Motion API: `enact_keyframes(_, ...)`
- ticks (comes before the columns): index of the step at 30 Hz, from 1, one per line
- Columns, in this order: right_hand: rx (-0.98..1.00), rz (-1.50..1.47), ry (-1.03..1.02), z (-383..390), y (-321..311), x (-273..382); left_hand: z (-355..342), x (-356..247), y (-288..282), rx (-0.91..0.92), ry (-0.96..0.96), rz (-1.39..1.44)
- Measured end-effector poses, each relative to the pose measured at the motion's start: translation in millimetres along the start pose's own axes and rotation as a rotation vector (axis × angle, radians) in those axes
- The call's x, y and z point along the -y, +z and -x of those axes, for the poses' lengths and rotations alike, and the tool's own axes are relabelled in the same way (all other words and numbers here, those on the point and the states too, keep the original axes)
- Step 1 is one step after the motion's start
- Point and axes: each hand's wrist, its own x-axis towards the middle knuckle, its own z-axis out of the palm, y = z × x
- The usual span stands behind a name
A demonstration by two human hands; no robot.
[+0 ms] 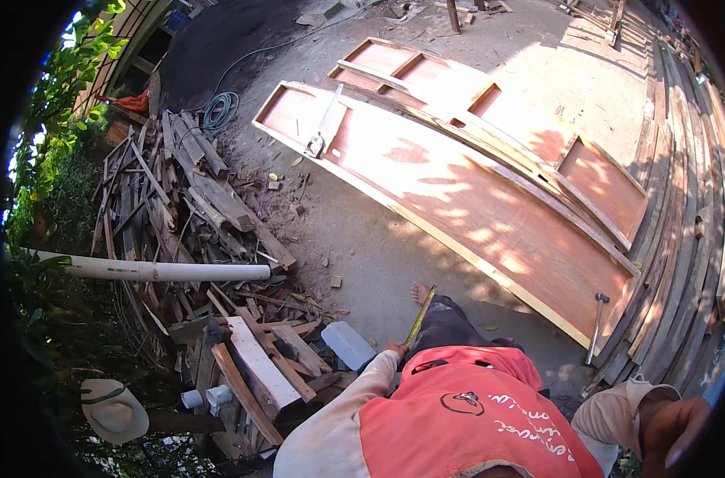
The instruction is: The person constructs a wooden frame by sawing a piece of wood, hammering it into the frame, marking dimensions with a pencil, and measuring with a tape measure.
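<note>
My left hand (396, 348), at the end of a pale sleeve, is closed on a yellow tape measure (417, 320). Its blade stretches out along my dark trouser leg, past a bare foot (420, 293). Close to the camera at the lower right, my right hand (675, 430) is raised; its fingers bend, but the picture rim and shadow hide most of them. A long framed plywood panel (450, 191) lies on the ground ahead. On its far left end rests a handsaw (327, 123). A hammer (597, 328) lies across its near right end.
Beyond it lies a second framed panel (530, 131) with crosspieces. Scrap wood (187, 183) heaps up on the left, with a white pipe (163, 271) across it. Near my left arm is a grey block (348, 346). A pale hat (114, 410) sits lower left. Long boards (681, 183) line the right.
</note>
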Motion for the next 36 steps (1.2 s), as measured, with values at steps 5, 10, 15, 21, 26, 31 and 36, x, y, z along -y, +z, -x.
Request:
enact_keyframes(5, -0.403, 0.047, 0.737, 51.2, 121.1, -169.6, -58.2, 98.1, -128.0, -0.022, 0.026, -0.046)
enact_keyframes(10, -0.640, 0.096, 1.782, 280.3, 278.8, -338.6, -98.5, 109.4, -287.8, 0.010, -0.258, 0.651)
enact_keyframes(15, -0.138, 0.092, 1.937, 298.8, 394.7, -439.3, -136.7, 173.5, -379.6, -0.348, -0.213, 0.935)
enact_keyframes(21, 0.317, 0.157, 1.886, 202.6, 528.6, -666.0, -187.6, 243.7, -373.0, -0.281, -0.359, 1.080)
enact_keyframes(26, 0.393, -0.032, 1.642, 73.6, 739.1, -839.6, -221.6, 252.8, -403.3, 0.092, -0.208, 0.054)
enact_keyframes(31, 0.369, -0.293, 1.548, 38.8, 989.0, -1096.2, -334.1, 220.0, -578.3, -0.025, -0.507, 0.586)
enact_keyframes(36, 0.312, 0.050, 1.580, -3.0, 1232.6, -1343.4, -458.1, 194.9, -775.5, -0.082, -0.580, 0.689)
